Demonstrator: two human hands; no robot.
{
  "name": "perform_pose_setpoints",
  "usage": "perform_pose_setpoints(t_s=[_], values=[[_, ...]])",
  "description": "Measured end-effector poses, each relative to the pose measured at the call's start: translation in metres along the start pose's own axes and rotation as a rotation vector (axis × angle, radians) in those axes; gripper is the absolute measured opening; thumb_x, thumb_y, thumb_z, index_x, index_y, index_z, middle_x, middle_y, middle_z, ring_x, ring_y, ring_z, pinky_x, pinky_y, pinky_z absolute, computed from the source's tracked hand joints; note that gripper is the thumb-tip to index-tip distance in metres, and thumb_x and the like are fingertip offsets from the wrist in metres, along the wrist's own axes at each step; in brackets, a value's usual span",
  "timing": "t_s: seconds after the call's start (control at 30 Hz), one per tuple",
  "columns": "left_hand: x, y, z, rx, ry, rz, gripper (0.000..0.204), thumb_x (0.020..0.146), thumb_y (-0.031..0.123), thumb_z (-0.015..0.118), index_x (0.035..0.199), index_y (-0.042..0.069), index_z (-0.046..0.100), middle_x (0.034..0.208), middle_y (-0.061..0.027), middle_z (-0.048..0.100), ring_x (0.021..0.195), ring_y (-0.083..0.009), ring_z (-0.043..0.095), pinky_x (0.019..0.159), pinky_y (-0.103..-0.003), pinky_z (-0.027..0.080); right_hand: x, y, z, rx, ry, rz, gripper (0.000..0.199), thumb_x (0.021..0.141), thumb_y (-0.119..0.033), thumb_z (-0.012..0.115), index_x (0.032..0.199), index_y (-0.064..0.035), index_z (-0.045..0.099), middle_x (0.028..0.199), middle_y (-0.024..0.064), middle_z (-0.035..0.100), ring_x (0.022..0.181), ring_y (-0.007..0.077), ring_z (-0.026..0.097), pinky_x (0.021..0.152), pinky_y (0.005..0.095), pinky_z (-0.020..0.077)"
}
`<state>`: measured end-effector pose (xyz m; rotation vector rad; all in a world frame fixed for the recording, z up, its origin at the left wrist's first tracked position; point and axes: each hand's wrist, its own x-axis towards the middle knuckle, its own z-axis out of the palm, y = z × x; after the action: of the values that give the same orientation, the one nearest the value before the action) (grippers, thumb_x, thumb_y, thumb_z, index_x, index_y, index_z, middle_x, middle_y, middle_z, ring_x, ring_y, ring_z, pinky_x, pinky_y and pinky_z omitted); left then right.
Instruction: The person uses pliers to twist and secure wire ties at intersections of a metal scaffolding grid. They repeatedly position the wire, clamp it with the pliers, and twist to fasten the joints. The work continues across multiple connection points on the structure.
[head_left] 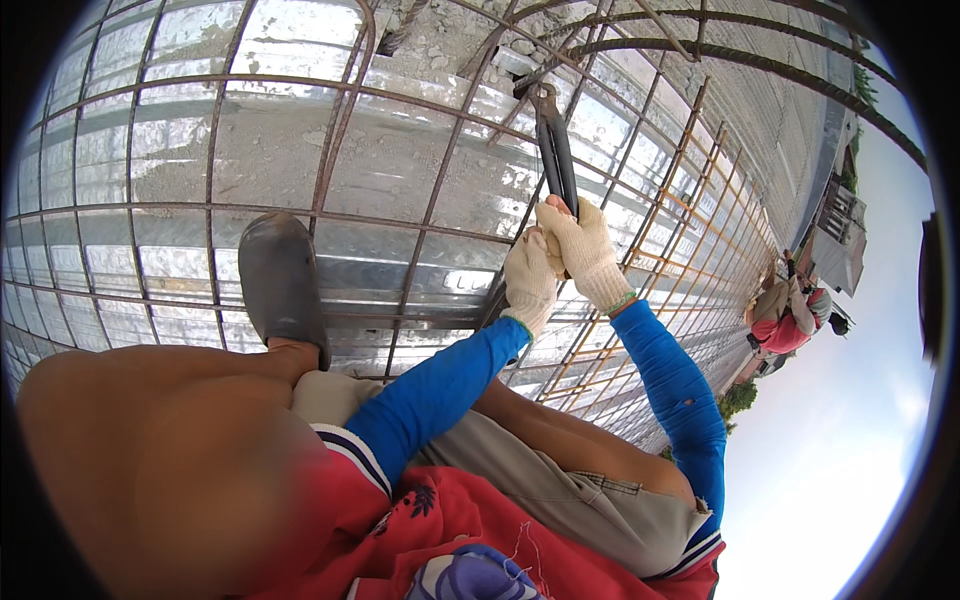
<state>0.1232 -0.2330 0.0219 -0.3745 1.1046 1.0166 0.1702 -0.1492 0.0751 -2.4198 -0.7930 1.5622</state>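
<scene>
Both of my hands wear off-white knitted gloves, below blue sleeves. My right hand [588, 248] is closed round the lower handles of a pair of end-cutting nippers [558, 150] with dark grips. Their jaws sit at the far end, up against a crossing of the rusty rebar grid [375, 212]. My left hand [531, 275] is pressed against the right one, its fingers curled in. Whatever it may hold is hidden; a thin wire seems to run beside the handles above it.
Ribbed shiny metal decking [180, 255] lies beneath the grid. My dark shoe [280, 280] stands on the grid at left. Thick curved bars [760, 60] arch across the upper right. Farther right, a person in red [785, 325] crouches on the rebar.
</scene>
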Motion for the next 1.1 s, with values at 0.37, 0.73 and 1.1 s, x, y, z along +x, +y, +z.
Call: perform_pose_setpoints(t_s=[0.37,0.73,1.1], values=[[0.07,0.104,0.078,0.074,-0.219,-0.175,0.039,0.1,0.041,0.078,0.104,0.003,0.069,0.085,-0.0052,0.069,0.066,-0.0159,0.069,0.057,-0.032,0.059,-0.011,-0.039,-0.044,0.012,-0.202,0.048,0.039,0.096,-0.031,0.079,0.103,0.0022,0.061,0.055,0.0011,0.054,0.036,0.0101,0.046,0.033,0.027,0.035],[0.073,0.103,0.136,-0.107,-0.002,-0.22,0.029,0.089,0.017,0.078,0.072,0.008,0.057,0.058,-0.0012,0.054,0.042,-0.0139,0.049,0.04,-0.033,0.038,-0.052,-0.04,-0.023,-1.182,0.374,-0.393,0.1,0.08,-0.035,0.092,0.156,-0.0001,0.037,0.126,0.0287,0.065,0.106,0.0399,0.075,0.076,0.0475,0.0634],[0.091,0.074,0.157,-0.022,0.138,-0.107,0.04,0.093,0.028,0.076,0.099,-0.008,0.06,0.083,-0.0134,0.066,0.065,-0.0201,0.057,0.058,-0.042,0.047,-0.008,-0.048,-0.056,-1.394,0.338,-0.269,0.036,0.098,-0.022,0.066,0.127,-0.0025,0.06,0.092,0.0221,0.077,0.086,0.0361,0.078,0.073,0.0517,0.0624]])
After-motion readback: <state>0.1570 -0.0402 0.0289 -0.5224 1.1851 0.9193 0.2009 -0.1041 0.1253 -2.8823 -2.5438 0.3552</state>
